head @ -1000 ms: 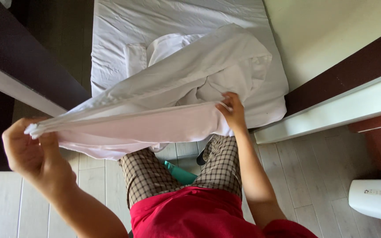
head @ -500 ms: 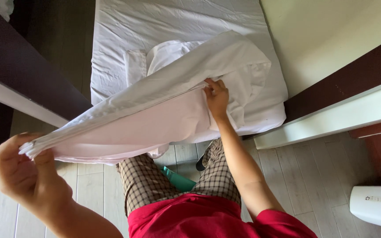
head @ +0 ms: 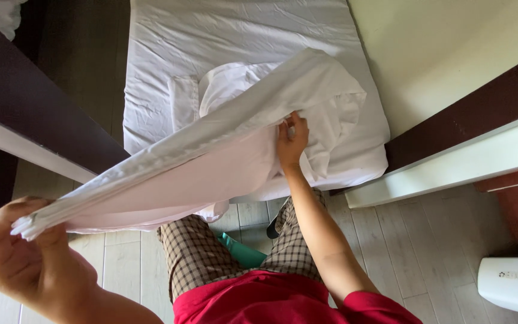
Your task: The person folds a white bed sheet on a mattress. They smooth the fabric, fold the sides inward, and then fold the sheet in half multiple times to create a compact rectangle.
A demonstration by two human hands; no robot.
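Two hands grip one white sheet (head: 211, 162) above the bed (head: 211, 36). Your left hand (head: 22, 252) pinches its corner; your right hand (head: 292, 141) clutches folds, fingertips partly hidden.

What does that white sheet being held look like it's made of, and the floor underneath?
The white sheet looks like thin woven cloth, probably cotton, matte: it creases and drapes softly between both hands. The floor looks like pale wood-grain planks, perhaps laminate or tile; seams show.

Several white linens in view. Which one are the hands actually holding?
The long folded sheet, stretched in the air from the left hand to the right hand. The fitted sheet on the mattress and the crumpled piece lie untouched.
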